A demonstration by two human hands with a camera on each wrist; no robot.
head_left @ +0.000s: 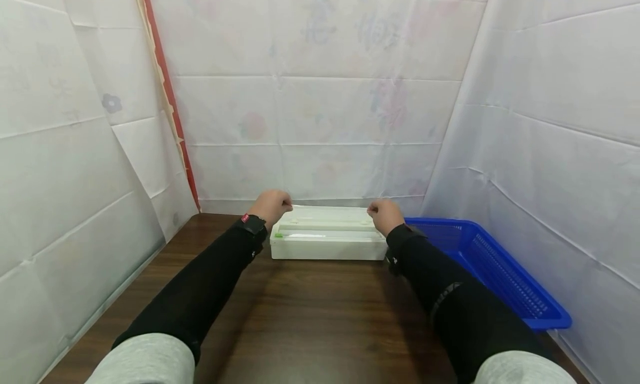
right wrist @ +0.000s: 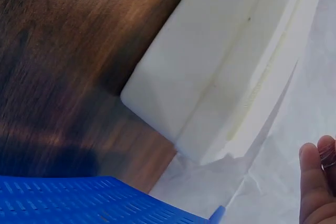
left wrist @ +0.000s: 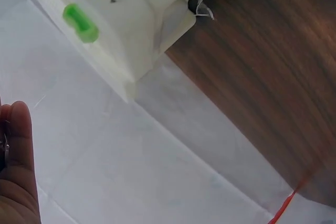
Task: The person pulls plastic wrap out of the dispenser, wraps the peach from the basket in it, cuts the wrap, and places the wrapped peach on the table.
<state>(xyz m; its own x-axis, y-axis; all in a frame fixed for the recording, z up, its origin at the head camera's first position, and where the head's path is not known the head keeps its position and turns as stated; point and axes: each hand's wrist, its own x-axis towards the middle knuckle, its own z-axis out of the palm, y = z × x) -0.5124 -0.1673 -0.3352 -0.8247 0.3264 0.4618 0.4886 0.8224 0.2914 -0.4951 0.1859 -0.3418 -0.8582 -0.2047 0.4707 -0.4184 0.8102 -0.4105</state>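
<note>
A long white box (head_left: 327, 249), which looks like a cling film dispenser, lies across the table in front of me. A small green slider (left wrist: 81, 23) sits at its left end. My left hand (head_left: 271, 206) is raised at the box's left end, fingertips pinched together. Over the right end, my right hand (head_left: 386, 216) pinches in the same way. In both wrist views something clear and shiny shows at the fingers, like thin plastic film (right wrist: 327, 156). How far the film reaches between the hands is hard to make out.
A blue plastic basket (head_left: 500, 273) stands right of the box, partly behind my right forearm. White sheeting (head_left: 320, 111) hangs at the back and both sides of the brown wooden table (head_left: 310, 317). A red strip (head_left: 170, 95) runs down the back left corner.
</note>
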